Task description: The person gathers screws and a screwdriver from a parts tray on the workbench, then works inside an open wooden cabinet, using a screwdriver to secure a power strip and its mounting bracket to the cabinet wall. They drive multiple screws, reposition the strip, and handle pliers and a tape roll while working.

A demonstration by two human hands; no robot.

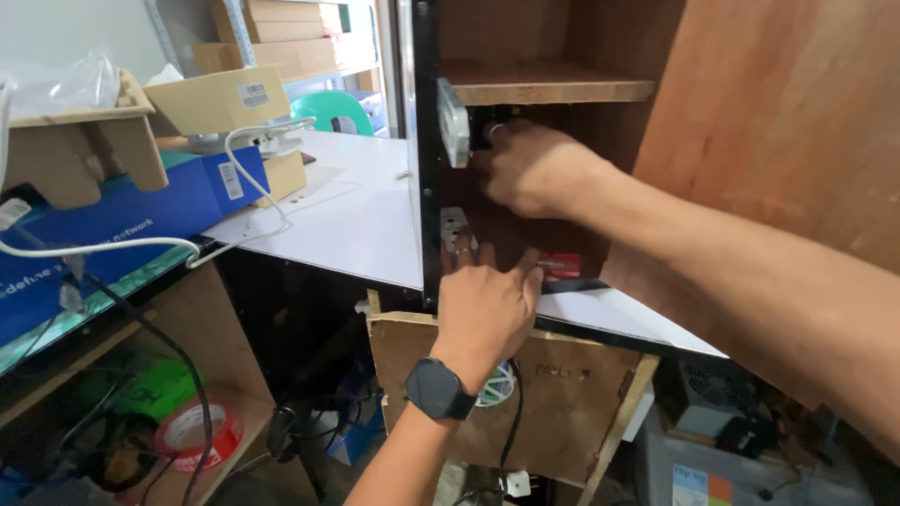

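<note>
blue carton (122, 220), white cable (246, 178), red tape roll (199, 433) (low shelf), green chair (339, 110).

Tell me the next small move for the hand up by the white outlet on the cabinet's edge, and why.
Probably ease the right hand back a little so the white outlet can be seen. Its fingers curl behind the outlet under the wooden shelf, hiding whatever they touch. The left hand, wearing a black watch, rests low at the cabinet's edge beside a second outlet, so it looks braced already.
</note>
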